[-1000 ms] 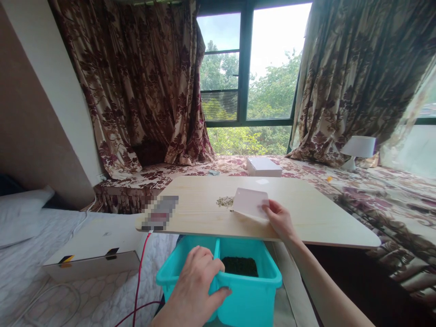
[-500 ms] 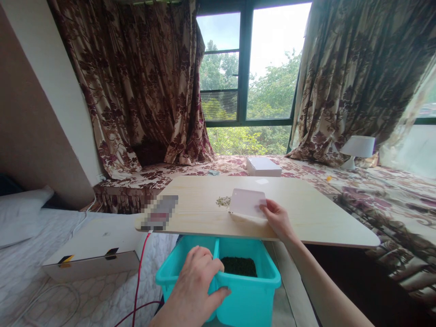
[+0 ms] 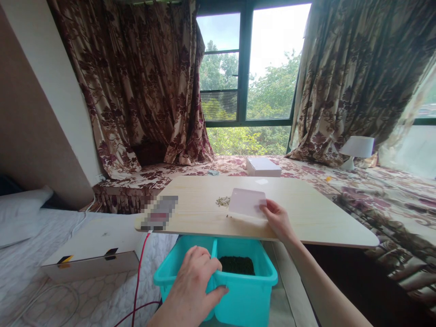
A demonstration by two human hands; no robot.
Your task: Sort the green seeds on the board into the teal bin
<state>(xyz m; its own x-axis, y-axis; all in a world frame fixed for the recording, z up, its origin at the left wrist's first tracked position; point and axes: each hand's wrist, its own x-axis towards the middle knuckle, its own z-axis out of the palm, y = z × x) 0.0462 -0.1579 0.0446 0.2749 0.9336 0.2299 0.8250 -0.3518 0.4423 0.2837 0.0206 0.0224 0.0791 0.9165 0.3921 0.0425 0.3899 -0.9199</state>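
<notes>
In my right hand is a thin whitish plastic scraper with rounded corners, pinched at its right edge and held over the table. Beside its left edge lies a small heap of greenish-brown bits, with a few stray crumbs below. My left hand is wrapped over the front rim of a turquoise two-compartment bin, where the divider meets it. Dark green loose material covers the floor of the right compartment. The left compartment is partly hidden by my hand.
The pale wooden table overhangs the bin's far side. A blurred-out device with a red cable lies at its left end. A white box rests on the bed, another box and a lamp beyond the table.
The turquoise bin has shifted slightly left, with my left hand still on it. A few crumbs now lie apart below the scraper's left edge. My right hand has hardly moved.
</notes>
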